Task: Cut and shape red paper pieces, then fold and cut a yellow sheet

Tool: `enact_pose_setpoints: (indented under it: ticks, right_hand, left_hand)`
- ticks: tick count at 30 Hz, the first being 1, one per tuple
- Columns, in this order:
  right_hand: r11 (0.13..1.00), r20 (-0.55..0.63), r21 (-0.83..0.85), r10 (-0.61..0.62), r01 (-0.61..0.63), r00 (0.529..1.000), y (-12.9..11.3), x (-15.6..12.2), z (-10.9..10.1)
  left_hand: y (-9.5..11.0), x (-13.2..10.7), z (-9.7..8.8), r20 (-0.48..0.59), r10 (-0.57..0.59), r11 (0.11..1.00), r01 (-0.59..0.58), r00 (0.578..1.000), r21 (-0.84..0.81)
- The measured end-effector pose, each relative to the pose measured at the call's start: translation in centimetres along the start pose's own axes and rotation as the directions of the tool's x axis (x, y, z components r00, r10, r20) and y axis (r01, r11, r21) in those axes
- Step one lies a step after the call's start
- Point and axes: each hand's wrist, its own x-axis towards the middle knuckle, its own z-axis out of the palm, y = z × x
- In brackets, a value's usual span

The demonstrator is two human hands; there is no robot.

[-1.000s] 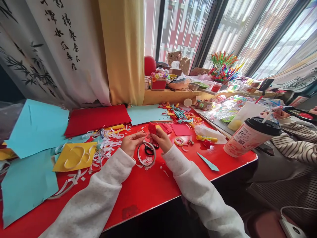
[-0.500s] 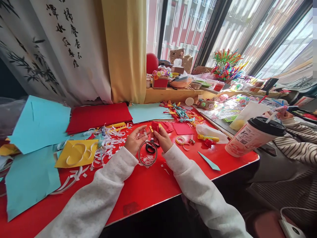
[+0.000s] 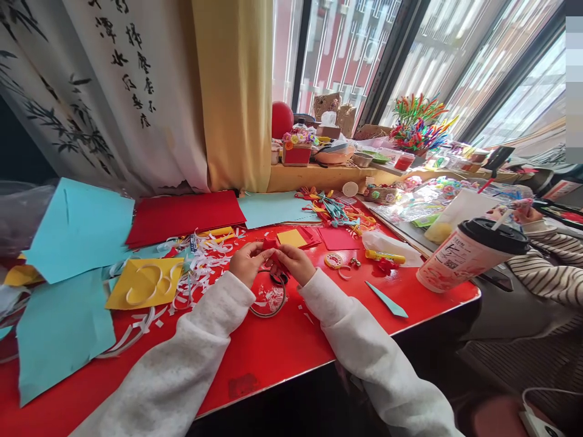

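Pinching a folded red paper piece (image 3: 272,250) closed between left hand (image 3: 245,264) and right hand (image 3: 297,263), the person holds it just above idle scissors (image 3: 276,274) at 6 o'clock, white paper cuttings (image 3: 200,267) strewn at 9 o'clock: cutting looks done, shaping unfinished.

Left hand (image 3: 245,263) and right hand (image 3: 297,263) pinching red paper piece (image 3: 271,246), wire ring (image 3: 266,314) beneath, red table (image 3: 282,352)

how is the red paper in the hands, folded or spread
Folded: the red paper is a small wad pinched between left hand and right hand.
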Motion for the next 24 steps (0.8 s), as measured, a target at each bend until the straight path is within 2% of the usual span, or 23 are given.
enact_pose_setpoints:
  ticks: [3,7,9,14,20,22,24]
  right_hand:
    - [1.000,0.027,0.005,0.001,-0.001,1.000,-0.1,-0.1,-0.2]
    - [0.971,0.038,-0.213,-0.098,0.104,0.994,-0.4,-0.2,-1.2]
    - [0.956,0.020,-0.273,-0.110,0.111,0.994,-0.6,-0.2,-1.6]
    - [0.979,-0.109,-0.183,-0.113,0.092,0.988,-0.9,-0.2,-2.0]
    - [0.991,-0.236,-0.070,-0.128,0.115,0.963,-0.9,0.0,-1.9]
    - [0.973,-0.297,-0.173,-0.197,0.150,0.934,-0.7,0.0,-2.0]
    - [0.914,-0.351,-0.368,-0.304,0.168,0.886,-0.5,0.0,-2.0]
  left_hand:
    - [0.2,0.0,-0.2,-0.028,-0.024,1.000,0.024,0.999,-0.001]
    - [0.8,0.0,-0.3,0.013,-0.045,0.999,0.045,0.999,-0.003]
    - [1.0,0.1,-0.3,0.035,-0.066,0.998,0.066,0.997,0.003]
    - [1.5,0.0,-0.3,0.065,-0.092,0.992,0.097,0.994,-0.075]
    - [2.3,-0.4,0.0,0.096,0.004,0.988,0.011,0.995,-0.157]
    - [2.5,-0.5,0.1,0.087,-0.022,0.975,0.040,0.996,-0.219]
    - [2.5,-0.7,0.2,0.093,-0.067,0.945,0.093,0.993,-0.314]
